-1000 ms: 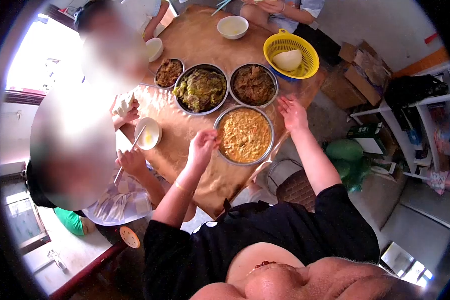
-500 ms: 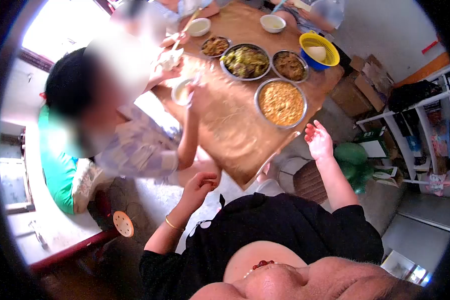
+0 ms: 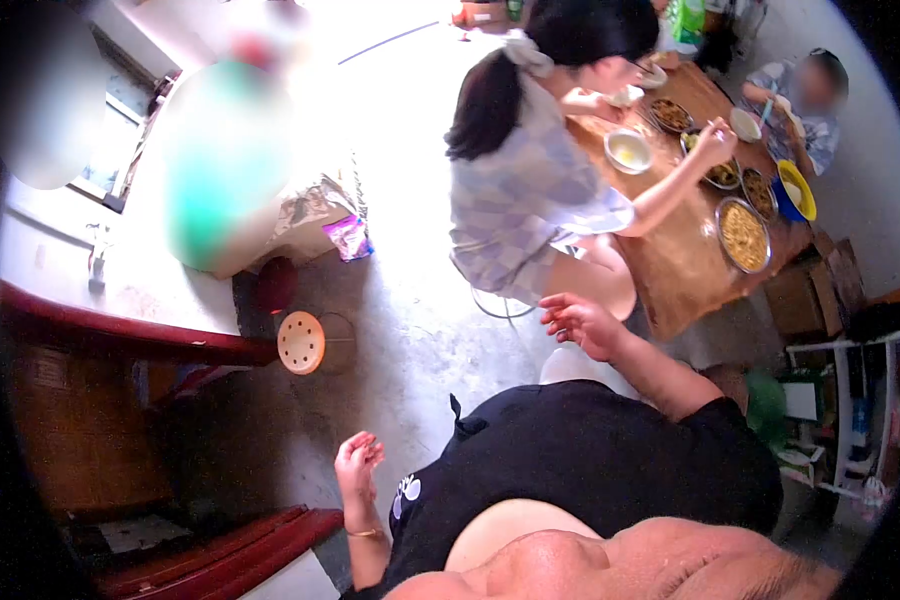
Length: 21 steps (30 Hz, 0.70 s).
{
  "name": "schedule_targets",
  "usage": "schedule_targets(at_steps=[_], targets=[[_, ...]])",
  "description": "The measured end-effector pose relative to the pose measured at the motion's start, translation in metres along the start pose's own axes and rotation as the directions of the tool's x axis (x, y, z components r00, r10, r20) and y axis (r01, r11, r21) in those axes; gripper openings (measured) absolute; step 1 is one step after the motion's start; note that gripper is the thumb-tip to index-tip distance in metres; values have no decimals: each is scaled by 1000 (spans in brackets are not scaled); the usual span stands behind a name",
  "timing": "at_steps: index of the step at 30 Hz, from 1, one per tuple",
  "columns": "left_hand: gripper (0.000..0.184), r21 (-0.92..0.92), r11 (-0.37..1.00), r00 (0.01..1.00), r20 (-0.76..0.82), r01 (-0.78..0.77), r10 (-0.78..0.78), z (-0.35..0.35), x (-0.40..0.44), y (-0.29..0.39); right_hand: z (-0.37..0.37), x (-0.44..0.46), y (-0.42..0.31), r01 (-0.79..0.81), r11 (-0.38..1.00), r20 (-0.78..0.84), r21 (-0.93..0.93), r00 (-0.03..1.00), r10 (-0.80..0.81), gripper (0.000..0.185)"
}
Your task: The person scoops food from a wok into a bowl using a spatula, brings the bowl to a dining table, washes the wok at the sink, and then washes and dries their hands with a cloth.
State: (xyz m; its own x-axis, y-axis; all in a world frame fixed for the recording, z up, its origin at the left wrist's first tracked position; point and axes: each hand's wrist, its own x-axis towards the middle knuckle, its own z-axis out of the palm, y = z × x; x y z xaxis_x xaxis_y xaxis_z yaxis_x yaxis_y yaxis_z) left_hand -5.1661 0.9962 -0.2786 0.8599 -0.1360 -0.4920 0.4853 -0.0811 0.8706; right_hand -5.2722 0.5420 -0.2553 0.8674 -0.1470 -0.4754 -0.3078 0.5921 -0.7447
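Note:
My left hand [image 3: 358,468], with a gold bracelet at its wrist, is raised at my side over the floor. Its fingers are loosely bent and nothing shows in them. My right hand [image 3: 584,325] is stretched forward with fingers spread, holding nothing, close to the leg of a seated person [image 3: 530,205] in a checked shirt. Beyond it, a wooden table [image 3: 675,290] carries metal dishes of food. The nearest holds yellowish food [image 3: 744,236]. A white bowl [image 3: 627,150] stands by the seated person, whose hand [image 3: 715,142] reaches over the dishes.
A round orange stool [image 3: 301,342] with holes stands left on the concrete floor [image 3: 410,330]. A dark red ledge [image 3: 140,330] runs along the left. A yellow basket [image 3: 808,196] is at the table's far right, near another person [image 3: 800,110]. White shelving [image 3: 850,400] stands right.
My view has swung left, so the table now sits at the upper right. My right hand has come away from the table's near edge, and my left hand is lower, at my side.

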Motion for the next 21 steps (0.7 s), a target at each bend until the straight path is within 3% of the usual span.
schedule_targets(at_steps=[3, 7, 11, 15, 18, 19, 21], targets=[[24, -171, 985, 997, -82, -26, 12, -26, 16, -5, 60, 40, -11, 17, 981, 129, -191, 992, 8, 35], [25, -124, 990, 995, -79, -69, 60, -22, 74, 26, 111, 104, -18, 72, 956, 290, -285, 957, 15, 37], [26, -109, 988, 993, -54, -110, 105, -17, 150, 72, 150, 197, -37, 40, 958, 315, -285, 948, 55, 35], [29, -19, 999, 986, -161, 50, -52, -57, 230, 103, 197, 317, -64, -49, 981, 311, -185, 944, 106, 33], [27, -96, 995, 970, -239, 24, -46, -79, 265, 149, 239, 396, -89, -77, 991, 366, -108, 924, 111, 32], [27, -62, 997, 967, -256, -39, 22, -90, 279, 155, 253, 420, -99, -69, 989, 374, -133, 921, 114, 32], [27, -43, 999, 932, -363, -12, -4, -96, 309, 181, 280, 464, -120, -44, 986, 384, -159, 918, 102, 32]])
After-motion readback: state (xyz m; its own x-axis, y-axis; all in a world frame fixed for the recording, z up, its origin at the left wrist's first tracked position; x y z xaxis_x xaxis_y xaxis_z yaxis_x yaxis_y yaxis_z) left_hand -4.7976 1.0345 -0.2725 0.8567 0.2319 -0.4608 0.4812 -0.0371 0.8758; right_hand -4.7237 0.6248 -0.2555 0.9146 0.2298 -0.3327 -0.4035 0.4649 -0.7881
